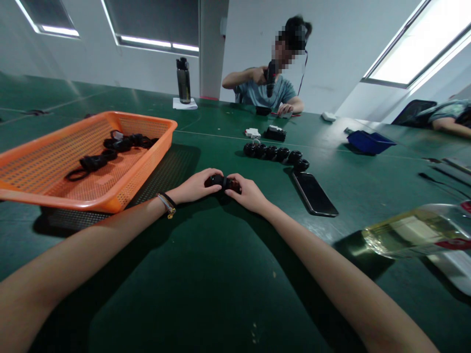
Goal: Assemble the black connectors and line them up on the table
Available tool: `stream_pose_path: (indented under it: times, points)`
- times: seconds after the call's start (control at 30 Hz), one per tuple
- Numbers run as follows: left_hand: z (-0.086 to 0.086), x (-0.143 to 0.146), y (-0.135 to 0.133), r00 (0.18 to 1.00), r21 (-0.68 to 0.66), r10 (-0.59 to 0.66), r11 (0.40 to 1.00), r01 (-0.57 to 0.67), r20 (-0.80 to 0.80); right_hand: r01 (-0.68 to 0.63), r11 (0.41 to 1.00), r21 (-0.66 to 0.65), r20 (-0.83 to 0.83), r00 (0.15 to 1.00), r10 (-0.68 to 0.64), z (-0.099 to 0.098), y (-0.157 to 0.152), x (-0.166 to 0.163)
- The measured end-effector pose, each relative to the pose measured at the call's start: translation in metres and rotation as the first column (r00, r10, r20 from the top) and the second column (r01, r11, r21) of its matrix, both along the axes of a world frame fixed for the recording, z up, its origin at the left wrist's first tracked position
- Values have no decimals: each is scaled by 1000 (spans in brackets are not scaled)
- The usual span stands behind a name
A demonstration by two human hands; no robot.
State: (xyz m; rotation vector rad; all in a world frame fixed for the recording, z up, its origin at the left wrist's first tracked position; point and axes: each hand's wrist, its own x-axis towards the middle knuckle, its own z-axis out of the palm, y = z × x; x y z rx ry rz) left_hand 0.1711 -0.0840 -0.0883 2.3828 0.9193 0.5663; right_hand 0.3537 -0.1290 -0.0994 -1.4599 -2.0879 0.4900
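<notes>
My left hand [205, 185] and my right hand [247, 191] meet over the green table, with fingers curled round the two ends of a small black cylindrical part [224, 183]. The part lies sideways, at or just above the tabletop; its exact kind is not clear, since my fingers cover its ends. A row of several glossy black round parts [271, 152] stands beyond my right hand. Left of my left hand is an orange plastic basket [147, 189], holding a heap of black ring-like parts [96, 162].
A phone [315, 193] lies right of my hands, near a bottle of yellowish liquid [412, 230]. Across the table a person [265, 90] holds a black power tool [271, 77]. A blue tray [370, 142] and a dark drinking bottle [183, 81] stand farther back.
</notes>
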Motion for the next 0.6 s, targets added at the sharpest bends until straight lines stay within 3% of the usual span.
stream_pose_path:
  times: [0.6]
  points:
    - [1,0,-1,1000,-3,7,1000,-7,-5,9,1000,-18,-2,1000,-9,3,-2,-1]
